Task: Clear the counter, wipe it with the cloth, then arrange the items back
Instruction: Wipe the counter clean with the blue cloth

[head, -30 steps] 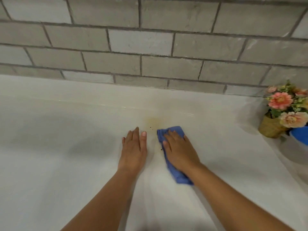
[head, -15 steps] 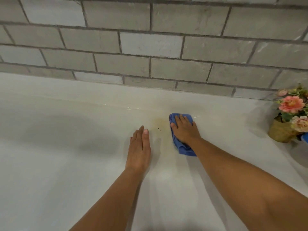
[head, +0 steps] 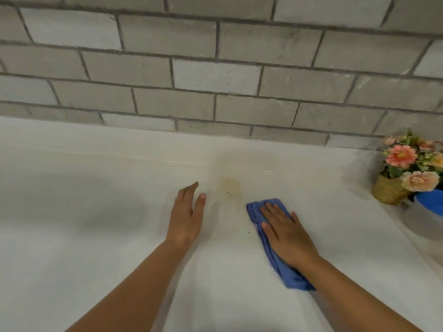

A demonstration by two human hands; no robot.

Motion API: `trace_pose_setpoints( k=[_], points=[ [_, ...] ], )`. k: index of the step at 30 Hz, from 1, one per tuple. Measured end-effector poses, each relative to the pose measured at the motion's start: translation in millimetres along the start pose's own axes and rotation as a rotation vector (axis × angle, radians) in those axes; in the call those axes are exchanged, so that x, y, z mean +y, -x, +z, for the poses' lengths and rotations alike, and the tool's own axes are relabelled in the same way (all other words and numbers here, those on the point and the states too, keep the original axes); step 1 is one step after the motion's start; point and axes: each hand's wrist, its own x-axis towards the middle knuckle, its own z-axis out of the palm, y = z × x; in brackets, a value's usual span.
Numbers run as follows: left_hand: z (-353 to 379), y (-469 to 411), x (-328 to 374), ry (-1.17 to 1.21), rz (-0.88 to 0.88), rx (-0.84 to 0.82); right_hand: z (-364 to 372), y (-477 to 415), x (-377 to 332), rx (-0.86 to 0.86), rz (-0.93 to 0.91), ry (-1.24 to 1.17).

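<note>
A folded blue cloth (head: 256,212) lies on the white counter (head: 96,212), right of centre. My right hand (head: 285,232) presses flat on the cloth with straight fingers. My left hand (head: 187,216) rests open on the bare counter to the left of it. Between the two hands, slightly farther back, is a yellowish stain (head: 230,188) with a few dark specks beside it.
A small pot of pink flowers (head: 407,173) stands at the far right by the grey tiled wall (head: 215,75). A blue-lidded container (head: 431,202) sits just in front of the pot, cut off by the frame edge.
My right hand has pulled the cloth back toward me and slightly right, away from the wall. The left hand has stayed in about the same place on the counter.
</note>
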Motion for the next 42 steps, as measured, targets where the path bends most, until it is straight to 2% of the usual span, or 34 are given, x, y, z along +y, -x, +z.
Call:
trace_pose_setpoints(
  k=[4,10,12,15,19,22,24,27,31,33,36,39,41,42],
  points=[
    [-29.1,-17.3,-32.1,-0.249,-0.025,0.031,-7.9,-69.6,24.1,0.104,0.238,0.106],
    [-21.9,-16.8,-33.9,-0.239,0.021,0.015,-5.0,-147.0,-16.3,0.071,0.43,0.03],
    [-22.1,-16.7,-34.6,-0.248,0.026,0.014,0.6,-156.4,-38.1,0.056,0.444,0.033],
    [-21.8,-16.5,-35.4,-0.258,0.024,0.007,3.8,-154.3,-60.3,0.022,0.273,0.069],
    [-21.5,-15.8,-32.8,-0.249,0.004,0.03,4.8,-116.5,-64.2,-0.019,-0.176,0.036],
    [-23.0,-13.8,-30.6,-0.23,-0.004,0.026,3.1,-87.4,-33.3,0.021,-0.286,0.023],
    [-23.9,-13.4,-29.3,-0.206,-0.004,0.036,-5.5,-86.8,-0.9,0.053,-0.166,0.012],
    [-23.6,-13.9,-28.7,-0.198,-0.014,0.031,-14.2,-110.3,28.3,0.089,0.128,0.037],
    [-21.5,-15.3,-31.3,-0.221,-0.002,0.009,-2.8,-150.6,-17.6,0.083,0.409,-0.001],
    [-21.5,-16.2,-32.4,-0.208,-0.007,0.017,7.4,-155.0,-60.2,0.04,0.319,0.006],
    [-22.6,-15.9,-31.5,-0.156,-0.022,0.051,20.5,-126.4,-111.7,-0.014,-0.072,0.046],
    [-25.3,-13.7,-29.2,-0.093,-0.053,0.073,23.6,-68.3,-110.0,-0.061,-0.381,0.039],
    [-27.9,-12.6,-28.4,-0.061,-0.071,0.094,17.5,-41.9,-78.6,-0.053,-0.431,0.005],
    [-28.7,-11.7,-27.9,-0.049,-0.076,0.095,13.4,-40.9,-56.0,-0.024,-0.384,0.002]
  ],
)
